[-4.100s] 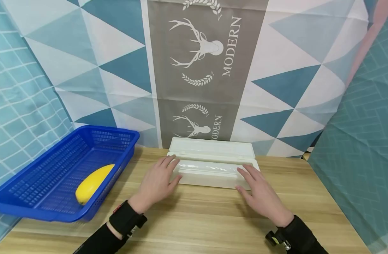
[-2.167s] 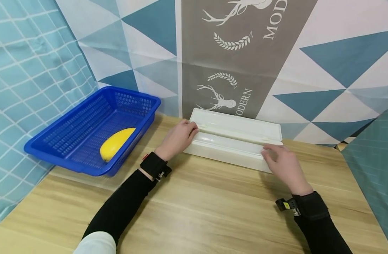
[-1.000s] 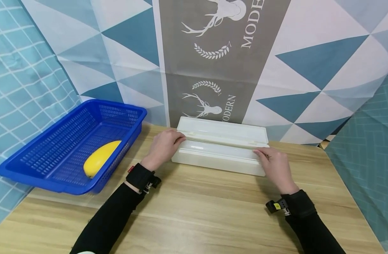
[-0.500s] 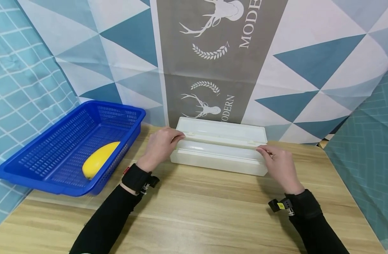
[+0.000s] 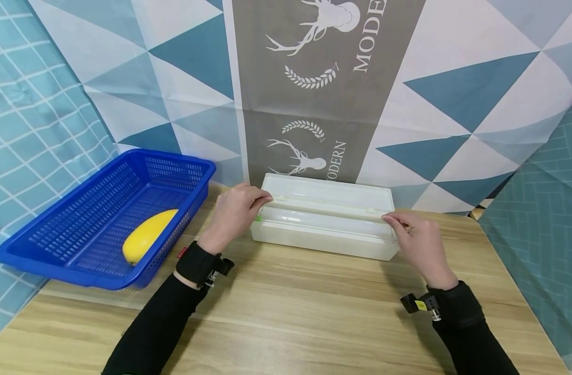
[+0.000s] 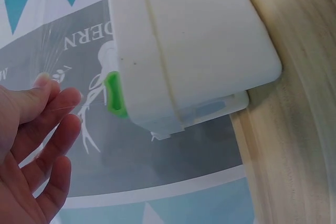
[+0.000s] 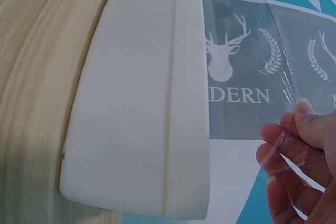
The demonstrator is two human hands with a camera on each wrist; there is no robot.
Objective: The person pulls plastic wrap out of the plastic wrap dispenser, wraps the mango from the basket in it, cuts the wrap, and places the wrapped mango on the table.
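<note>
Through the head view I am watching the person's left hand (image 5: 233,214) working at the left end of a white box (image 5: 320,246) and the right hand (image 5: 419,245) at its right end, both narrowing to the fingertips. The box is sitting on the worktop (image 5: 314,312), its lid (image 5: 332,188) lying open behind it, near a patterned cloth (image 5: 459,67). A pale, shiny roll (image 5: 320,222) is lying lengthwise inside. Left of the box, a blue basket (image 5: 51,275) is holding a yellow fruit-shaped thing (image 5: 147,237) near its right wall.

On the left wrist view I am seeing thumb and forefinger pinching clear film (image 6: 51,51), creases running up from the grip, while the other fingers are curving loosely. A green tab (image 6: 115,95) is showing at the box's end, beside the fingers.

On the right wrist view I am finding thumb and forefinger pinching the film too, just beside the box; a loose, crumpled edge is trailing across the other fingers.
</note>
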